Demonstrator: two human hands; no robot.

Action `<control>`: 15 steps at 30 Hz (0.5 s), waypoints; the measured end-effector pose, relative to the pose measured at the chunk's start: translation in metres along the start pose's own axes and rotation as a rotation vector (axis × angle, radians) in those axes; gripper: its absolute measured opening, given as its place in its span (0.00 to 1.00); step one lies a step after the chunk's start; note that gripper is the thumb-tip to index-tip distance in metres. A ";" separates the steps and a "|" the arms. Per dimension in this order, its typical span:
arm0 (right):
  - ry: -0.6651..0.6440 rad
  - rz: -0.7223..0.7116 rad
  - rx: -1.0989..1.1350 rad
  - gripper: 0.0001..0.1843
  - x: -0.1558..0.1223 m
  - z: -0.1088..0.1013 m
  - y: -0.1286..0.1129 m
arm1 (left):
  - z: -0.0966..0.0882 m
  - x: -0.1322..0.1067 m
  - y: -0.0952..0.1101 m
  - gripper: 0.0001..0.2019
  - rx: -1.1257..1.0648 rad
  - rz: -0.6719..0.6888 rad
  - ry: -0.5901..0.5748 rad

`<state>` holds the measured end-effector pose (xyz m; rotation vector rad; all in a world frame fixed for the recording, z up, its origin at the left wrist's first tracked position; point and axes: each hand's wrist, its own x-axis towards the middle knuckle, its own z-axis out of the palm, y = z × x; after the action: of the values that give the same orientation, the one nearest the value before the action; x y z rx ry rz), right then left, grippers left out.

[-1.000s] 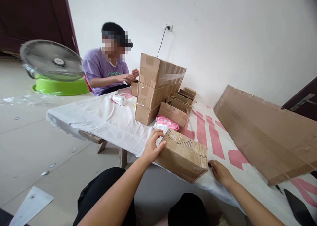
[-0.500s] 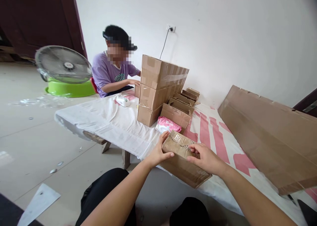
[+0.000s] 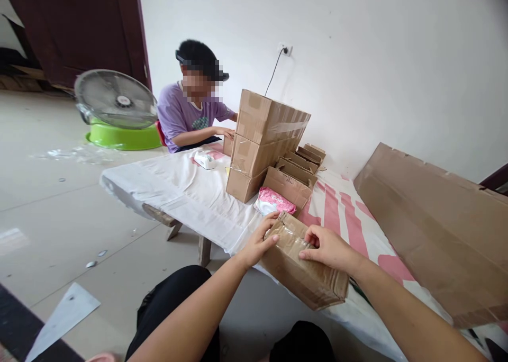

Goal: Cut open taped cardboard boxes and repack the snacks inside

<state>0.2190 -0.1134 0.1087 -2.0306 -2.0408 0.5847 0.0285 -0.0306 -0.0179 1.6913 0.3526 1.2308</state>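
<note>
A small taped cardboard box (image 3: pixel 305 272) lies at the near edge of the low table (image 3: pixel 178 187), which is covered by a white cloth. My left hand (image 3: pixel 260 243) grips the box's left end, fingers curled over its top edge. My right hand (image 3: pixel 327 248) rests on the box's top, fingers pressed on the clear tape there. A pink packet (image 3: pixel 274 201) lies just beyond the box.
A stack of three taped boxes (image 3: pixel 265 142) and several open small boxes (image 3: pixel 296 177) stand mid-table. A person in a purple shirt (image 3: pixel 190 118) sits at the far end. A large flat cardboard sheet (image 3: pixel 432 229) lies right. A fan (image 3: pixel 115 100) on a green basin stands on the floor.
My right hand came up from the table beside the box onto its taped top. The left hand kept its hold on the box's left end. The view swung a little leftward.
</note>
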 end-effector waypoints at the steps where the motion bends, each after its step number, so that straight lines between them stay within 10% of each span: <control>1: -0.001 -0.020 -0.003 0.15 0.001 0.000 0.000 | 0.000 0.001 0.000 0.22 -0.019 -0.017 0.005; 15: 0.012 -0.521 -0.276 0.13 0.044 -0.010 -0.013 | -0.001 0.006 0.002 0.20 0.038 -0.027 -0.029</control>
<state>0.2101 -0.0681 0.1175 -1.5016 -2.6178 0.1978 0.0294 -0.0269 -0.0129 1.7298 0.3830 1.1851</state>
